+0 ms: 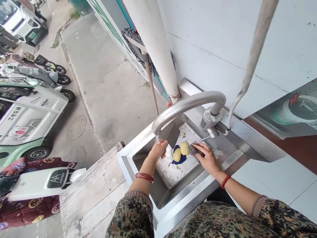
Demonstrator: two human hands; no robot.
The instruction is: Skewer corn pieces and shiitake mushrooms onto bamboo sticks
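- Your R hand [208, 160] grasps steel-wool scrubber [193, 150]
- Your L hand [159, 149] under gooseneck faucet [187, 106] tip; grip: can't tell
- 2 yellow potatoes [184, 148] w/ blue item [183, 159] in s/s sink [181, 195]

We find free room over the near part of the sink [185, 200], this side of our left hand [158, 149] and right hand [208, 158], while the arched faucet [187, 106] overhangs the basin, the wall [203, 33] behind.

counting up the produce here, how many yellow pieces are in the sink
2 visible: the first yellow piece is nearer the left hand; the second yellow piece is beside it, nearer the right hand. The hands could hide more.
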